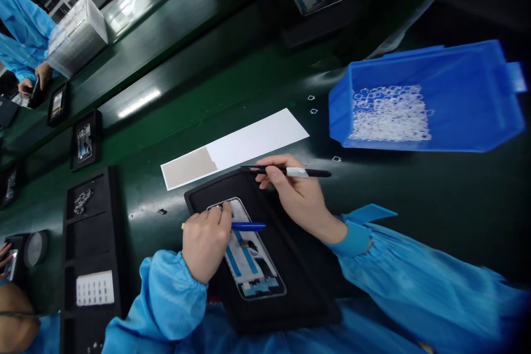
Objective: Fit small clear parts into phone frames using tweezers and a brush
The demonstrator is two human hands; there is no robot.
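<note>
My left hand (207, 239) is closed around a blue pen-like tool (251, 227), its fingers resting on the upper end of a phone housing (262, 265). Blue strips run along the housing, which lies in a black foam holder (305, 293) close to my body. Black tweezers (318, 173) with a white wrap are pinched in my right hand (299, 194). Their tips point left, over the holder's far edge and near a white paper strip (257, 135). A beige patch (188, 168) covers the strip's left part.
On the right, a blue bin (460, 99) holds a heap of small white frame-shaped pieces (390, 116); a few lie loose beside it. A black compartment tray (112, 243) stands left. Farther off, phone holders (86, 138) line the green bench, and a co-worker's hands (39, 77) hold a device.
</note>
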